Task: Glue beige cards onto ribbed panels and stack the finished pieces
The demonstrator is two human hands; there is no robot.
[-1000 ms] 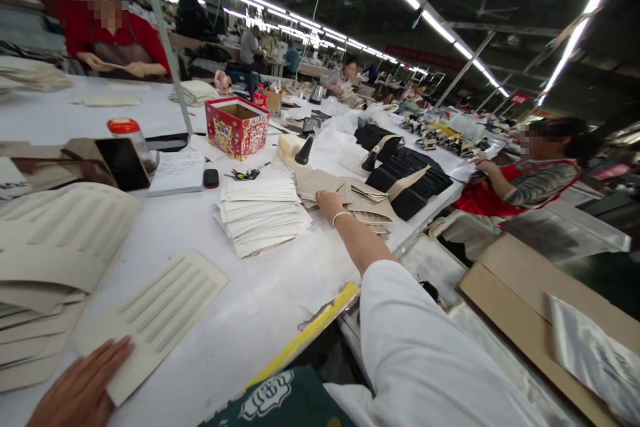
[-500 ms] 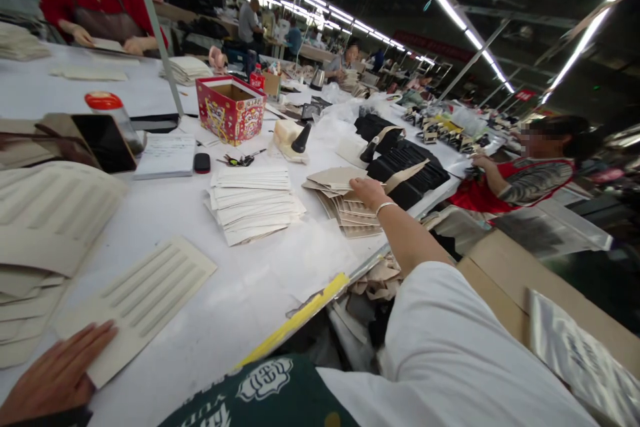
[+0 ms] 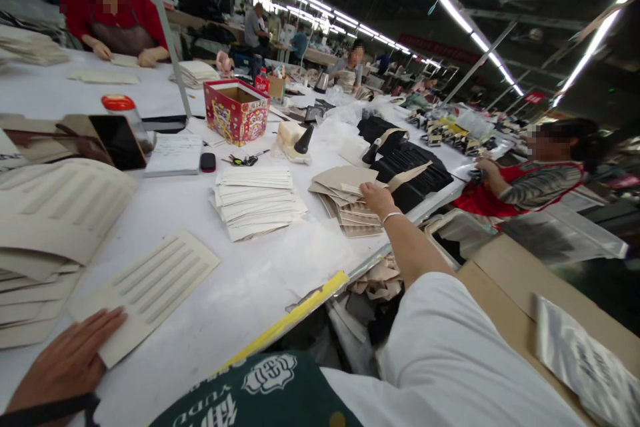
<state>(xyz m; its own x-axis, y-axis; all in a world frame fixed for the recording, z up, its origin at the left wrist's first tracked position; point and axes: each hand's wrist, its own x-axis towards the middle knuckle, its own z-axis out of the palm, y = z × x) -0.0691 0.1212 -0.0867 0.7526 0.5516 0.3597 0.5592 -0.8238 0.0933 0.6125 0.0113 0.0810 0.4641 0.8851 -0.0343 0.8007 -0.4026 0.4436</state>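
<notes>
Tan panels [image 3: 347,197] near table edge [image 3: 367,265], right hand [image 3: 377,200] touching them.

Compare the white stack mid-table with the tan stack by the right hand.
Color: the white stack is off-white; the tan stack is beige-brown.
Contact: the right hand is at the tan stack's edge; no hand is on the white stack.
Position: the tan stack sits nearer the black pile than the white stack does.
Shared: both are layered, unevenly stacked flat pieces.
</notes>
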